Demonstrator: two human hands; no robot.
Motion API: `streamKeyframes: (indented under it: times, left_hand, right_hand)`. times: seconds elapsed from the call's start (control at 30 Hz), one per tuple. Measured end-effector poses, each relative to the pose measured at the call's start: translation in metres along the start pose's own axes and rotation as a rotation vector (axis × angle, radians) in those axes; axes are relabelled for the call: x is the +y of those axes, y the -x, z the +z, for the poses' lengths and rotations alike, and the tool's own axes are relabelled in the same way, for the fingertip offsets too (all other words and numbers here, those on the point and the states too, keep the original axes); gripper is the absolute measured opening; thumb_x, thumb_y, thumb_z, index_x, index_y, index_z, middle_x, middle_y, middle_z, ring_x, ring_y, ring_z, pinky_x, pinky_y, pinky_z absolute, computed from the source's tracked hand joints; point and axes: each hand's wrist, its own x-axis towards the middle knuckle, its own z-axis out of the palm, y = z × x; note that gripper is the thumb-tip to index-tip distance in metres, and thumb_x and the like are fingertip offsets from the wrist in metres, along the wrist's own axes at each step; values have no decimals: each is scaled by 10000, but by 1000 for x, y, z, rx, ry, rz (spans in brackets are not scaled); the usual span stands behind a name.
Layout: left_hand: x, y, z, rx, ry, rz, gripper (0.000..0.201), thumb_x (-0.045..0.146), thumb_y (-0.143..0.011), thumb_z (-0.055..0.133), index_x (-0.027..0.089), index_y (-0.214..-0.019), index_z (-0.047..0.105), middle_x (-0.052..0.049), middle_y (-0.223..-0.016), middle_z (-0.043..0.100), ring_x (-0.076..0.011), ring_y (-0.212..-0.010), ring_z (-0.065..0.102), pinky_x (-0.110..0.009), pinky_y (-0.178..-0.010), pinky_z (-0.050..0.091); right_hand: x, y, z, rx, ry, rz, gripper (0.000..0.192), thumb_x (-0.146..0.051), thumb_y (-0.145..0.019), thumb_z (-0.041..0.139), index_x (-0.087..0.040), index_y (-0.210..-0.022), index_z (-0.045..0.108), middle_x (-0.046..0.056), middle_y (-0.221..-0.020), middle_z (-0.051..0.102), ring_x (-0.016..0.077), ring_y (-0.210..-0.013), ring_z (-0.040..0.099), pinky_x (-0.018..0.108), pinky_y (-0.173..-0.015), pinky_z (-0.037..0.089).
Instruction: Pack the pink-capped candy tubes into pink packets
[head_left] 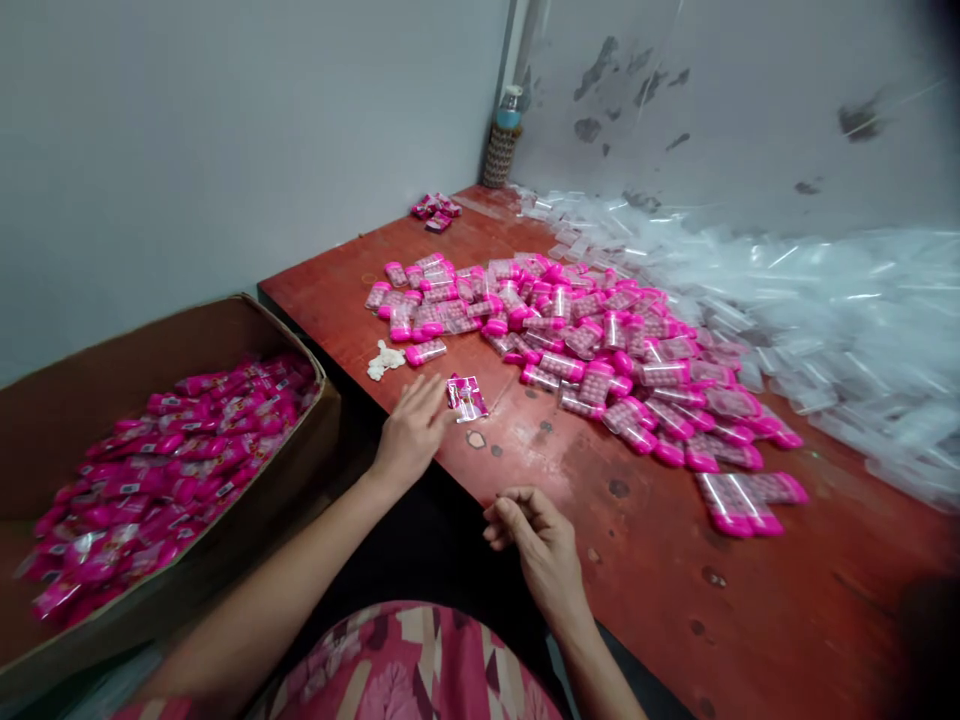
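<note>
My left hand point(412, 430) reaches over the table's near edge, its fingers stretched out and holding nothing. Just beyond its fingertips lies a small pink printed packet point(471, 399). My right hand point(536, 540) is at the table edge with its fingers curled in and the thumb against them; whether anything small is between them is hidden. Farther in, a heap of clear containers with pink ends and small round pieces inside point(555, 310) spreads over the table. Several of these containers point(739, 503) lie side by side on the right.
To the left, a cardboard box point(322, 400) holds many pink wrapped packs point(180, 450). Clear plastic sleeves point(847, 330) pile along the back of the red table point(660, 580). A white crumpled lump point(385, 360), a few packets point(436, 211) and a bottle in a woven holder point(501, 150) also stand out.
</note>
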Motion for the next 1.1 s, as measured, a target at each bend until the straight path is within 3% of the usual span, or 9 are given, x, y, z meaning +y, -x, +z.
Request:
streamKeyframes:
  times: [0.13,0.27,0.5,0.57,0.63,0.73,0.87,0.97,1.1]
  left_hand:
    - [-14,-20,37,-106,-393,155,340,277,-766,553,167,-1086,578,-129,-1262,478,-294,-1264,261,-524,-1021,140]
    - [-24,-21,44,-114,-473,215,284,265,-793,511,191,-1052,599,-118,-1230,513,-296,-1249,294,-540,-1009,164]
    - [0,-3,41,-127,-274,354,265,221,-796,506,219,-1037,616,-73,-1226,523,-251,-1256,295,-496,-1041,154]
    - [17,8,41,-182,-118,342,280,224,-779,533,243,-1046,615,-51,-1215,535,-239,-1244,322,-451,-1047,185]
    - [31,19,42,-203,69,201,356,239,-735,592,266,-1091,590,-36,-1211,541,-238,-1212,373,-405,-1032,249]
    - [44,28,47,-240,389,-197,529,288,-663,666,248,-1171,526,-41,-1163,576,-239,-1091,504,-340,-931,393]
    - [53,31,61,-514,713,-577,294,337,-656,663,125,-859,679,-61,-834,675,-205,-809,625,-284,-758,493]
    - [58,32,68,-546,791,-711,210,300,-625,692,107,-709,682,-45,-702,657,-155,-675,627,-249,-668,518]
    - [62,34,68,-487,779,-823,163,247,-599,716,97,-642,668,-26,-608,628,-117,-578,606,-215,-577,525]
  right_hand:
    - [-3,1,-4,16,57,-10,187,-356,-772,562,-169,-787,556,9,-636,616,120,-526,579,222,-475,463]
    - [-6,-3,-13,7,117,-26,173,-345,-791,538,-174,-777,557,4,-634,605,119,-537,570,222,-491,453]
    - [-21,-41,-11,179,66,-202,325,-289,-705,638,-211,-1003,537,45,-997,608,167,-895,576,295,-779,455]
    - [-26,-50,-12,164,-87,-184,350,-281,-682,652,-209,-997,517,22,-901,630,155,-834,595,291,-756,463]
    - [-28,-52,-17,150,-197,-151,312,-273,-680,644,-206,-954,512,-19,-746,629,128,-686,600,262,-671,471]
    - [-27,-47,-25,182,-240,-144,302,-257,-670,642,-204,-936,508,-55,-638,596,97,-559,560,218,-572,445]
    - [-24,-32,-38,183,-122,-147,297,-273,-669,639,-212,-936,522,-62,-617,586,104,-546,553,219,-550,443]
    - [-28,-22,-70,227,259,-251,171,-289,-760,541,-215,-912,565,-8,-739,636,148,-664,592,265,-619,467]
    - [-48,-18,-159,397,1111,-484,316,-124,-794,415,-182,-1067,563,112,-1119,578,232,-1040,507,373,-868,388]
